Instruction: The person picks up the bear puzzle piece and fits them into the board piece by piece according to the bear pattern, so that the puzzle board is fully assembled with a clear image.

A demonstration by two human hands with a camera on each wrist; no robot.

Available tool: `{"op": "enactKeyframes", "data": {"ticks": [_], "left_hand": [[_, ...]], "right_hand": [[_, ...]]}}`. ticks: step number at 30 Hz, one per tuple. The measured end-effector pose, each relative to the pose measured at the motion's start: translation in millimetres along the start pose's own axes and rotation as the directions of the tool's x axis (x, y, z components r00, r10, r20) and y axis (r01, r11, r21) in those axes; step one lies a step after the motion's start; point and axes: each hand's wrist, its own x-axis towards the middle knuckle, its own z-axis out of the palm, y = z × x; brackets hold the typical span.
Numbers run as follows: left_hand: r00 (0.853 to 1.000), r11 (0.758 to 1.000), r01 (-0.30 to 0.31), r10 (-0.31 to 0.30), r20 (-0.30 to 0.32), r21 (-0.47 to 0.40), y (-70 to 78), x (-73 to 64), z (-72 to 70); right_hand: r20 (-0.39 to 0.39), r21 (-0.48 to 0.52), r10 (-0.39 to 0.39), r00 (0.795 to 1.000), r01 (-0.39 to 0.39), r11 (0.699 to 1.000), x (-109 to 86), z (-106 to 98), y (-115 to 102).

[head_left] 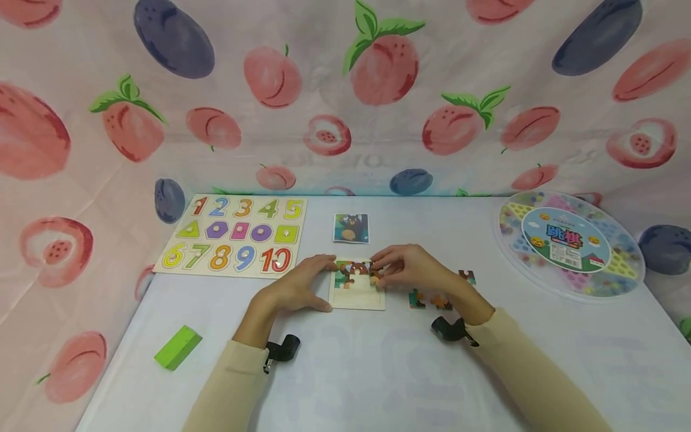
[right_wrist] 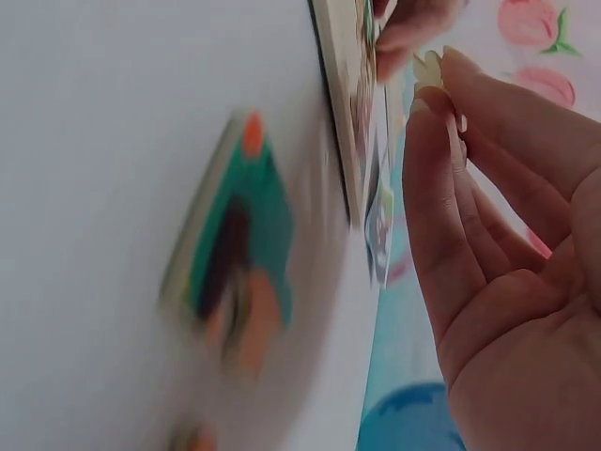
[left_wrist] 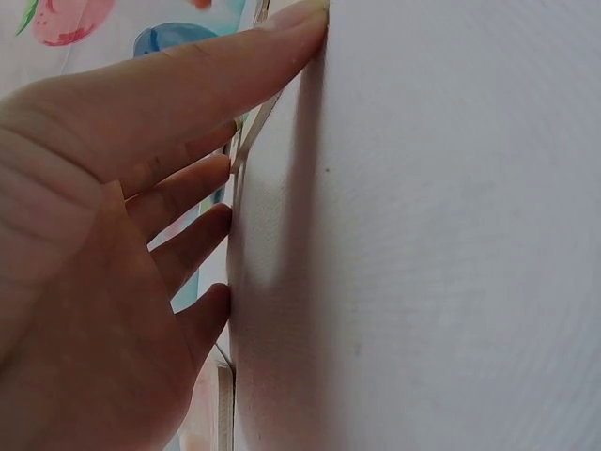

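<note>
A square wooden puzzle tray [head_left: 358, 299] lies on the table, its upper part filled with bear-picture pieces and its lower part bare wood. My left hand [head_left: 294, 287] rests at the tray's left side, index finger by the top corner and thumb by the bottom corner, fingers extended. Between thumb and fingertips, my right hand [head_left: 417, 269] pinches a small puzzle piece [right_wrist: 429, 70] just over the tray's right edge. Loose puzzle pieces [head_left: 417, 299] lie to the right, partly beneath the right wrist. Beyond the tray is a bear picture card [head_left: 351, 229].
A wooden number and shape board [head_left: 254, 233] lies at the back left. Near the left front is a green block [head_left: 178, 347]. A round Chinese checkers box [head_left: 569, 246] occupies the back right, and a fruit-patterned curtain [head_left: 324, 78] hangs behind the table.
</note>
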Motion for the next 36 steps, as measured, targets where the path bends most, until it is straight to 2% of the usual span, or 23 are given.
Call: {"op": "enactKeyframes", "data": {"ticks": [6,14,18,29,36], "left_hand": [[1.000,1.000,0.005,-0.005,0.001,-0.003,0.0,-0.6,-0.8],[1.000,1.000,0.009,-0.009,0.007,-0.024,-0.3,-0.1,0.1],[1.000,1.000,0.012,-0.012,0.005,-0.023,0.2,-0.4,-0.1],[1.000,1.000,0.017,-0.017,0.004,-0.016,-0.7,0.9,0.2],[1.000,1.000,0.024,-0.024,0.003,-0.016,0.1,0.9,-0.5]], "right_hand": [[-0.005,0.020,0.014,1.000,-0.014,1.000,13.2,15,-11],[-0.047,-0.014,0.017,0.999,-0.018,1.000,21.5,30,-16],[-0.060,-0.047,0.009,0.998,-0.011,0.999,23.7,33,-15],[-0.076,-0.092,0.067,0.995,-0.074,0.993,26.8,37,-16],[-0.081,-0.125,0.060,0.995,-0.070,0.990,30.5,37,-18]]}}
